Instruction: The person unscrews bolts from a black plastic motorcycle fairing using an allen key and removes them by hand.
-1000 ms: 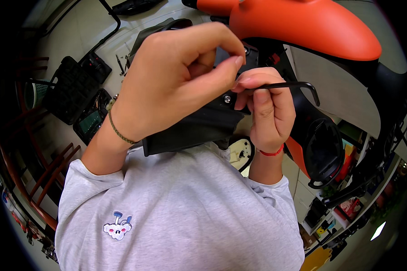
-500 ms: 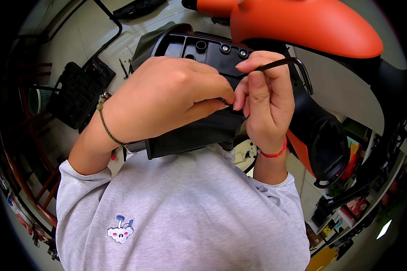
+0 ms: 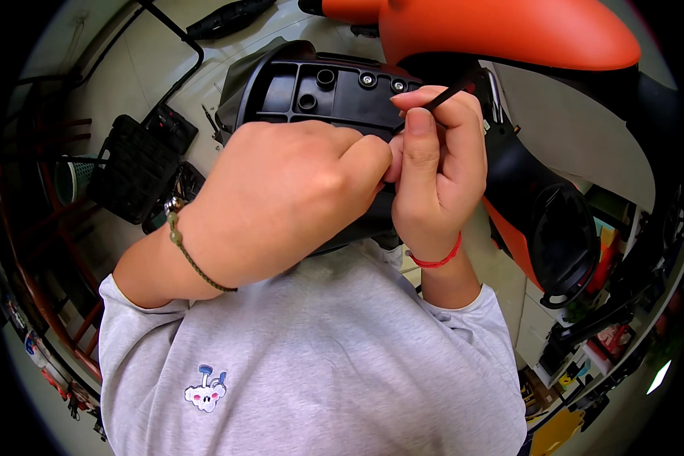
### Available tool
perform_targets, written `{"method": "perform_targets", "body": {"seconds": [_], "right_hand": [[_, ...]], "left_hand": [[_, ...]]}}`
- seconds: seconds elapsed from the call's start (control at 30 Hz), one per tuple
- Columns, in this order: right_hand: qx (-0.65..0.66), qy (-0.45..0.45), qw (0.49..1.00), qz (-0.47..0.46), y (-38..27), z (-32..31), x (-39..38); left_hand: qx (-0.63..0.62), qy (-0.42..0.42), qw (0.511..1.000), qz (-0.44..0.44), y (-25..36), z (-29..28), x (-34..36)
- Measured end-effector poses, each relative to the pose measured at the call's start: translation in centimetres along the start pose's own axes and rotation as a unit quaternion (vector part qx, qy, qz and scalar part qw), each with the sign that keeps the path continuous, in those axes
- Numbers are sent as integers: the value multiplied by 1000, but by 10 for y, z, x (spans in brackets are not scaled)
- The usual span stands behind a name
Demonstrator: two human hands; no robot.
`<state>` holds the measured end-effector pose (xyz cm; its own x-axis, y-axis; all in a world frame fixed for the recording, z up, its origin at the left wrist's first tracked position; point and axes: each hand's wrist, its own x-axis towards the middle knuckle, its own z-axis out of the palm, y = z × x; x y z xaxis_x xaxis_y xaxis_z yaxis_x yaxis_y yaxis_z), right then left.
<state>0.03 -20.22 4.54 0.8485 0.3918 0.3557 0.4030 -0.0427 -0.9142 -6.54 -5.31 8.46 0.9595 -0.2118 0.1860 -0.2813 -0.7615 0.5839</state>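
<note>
A thin black strip (image 3: 450, 93) runs up and to the right from my right hand (image 3: 433, 163), pinched between thumb and fingers. My left hand (image 3: 300, 190) is closed, its back turned up, and its fingertips meet my right fingers. Whatever those left fingers hold is hidden. Just beyond both hands lies a black moulded plastic part (image 3: 346, 102) with ribs, round hollow posts and two shiny screws (image 3: 367, 80). My left hand covers its near side.
A large orange-and-black body (image 3: 509, 34) stands at the far right, with a black oval piece (image 3: 561, 247) below it. An open black tool case (image 3: 133, 171) lies on the floor at left, near a pale green basket (image 3: 72, 178) and a dark tubular frame (image 3: 182, 76).
My left hand has moved nearer to me and turned, hiding its fingertips and uncovering more of the plastic part. The strip's far end no longer shows as a downward curve.
</note>
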Motion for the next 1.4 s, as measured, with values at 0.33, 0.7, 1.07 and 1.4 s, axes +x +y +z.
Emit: {"method": "perform_targets", "body": {"seconds": [0.33,0.7,1.07,1.4], "right_hand": [[5,44,999,-30,4,9,-4],[-57,31,991,-113,6,11,0],[45,59,997,-36,10,14,-3],[0,37,998,-52,12,16,-3]], "left_hand": [[12,-99,993,-64,4,0,2],[74,-172,982,24,-6,-13,8],[-85,-198,976,-11,-23,-21,23],[-126,-202,971,-13,-32,-17,16]]}}
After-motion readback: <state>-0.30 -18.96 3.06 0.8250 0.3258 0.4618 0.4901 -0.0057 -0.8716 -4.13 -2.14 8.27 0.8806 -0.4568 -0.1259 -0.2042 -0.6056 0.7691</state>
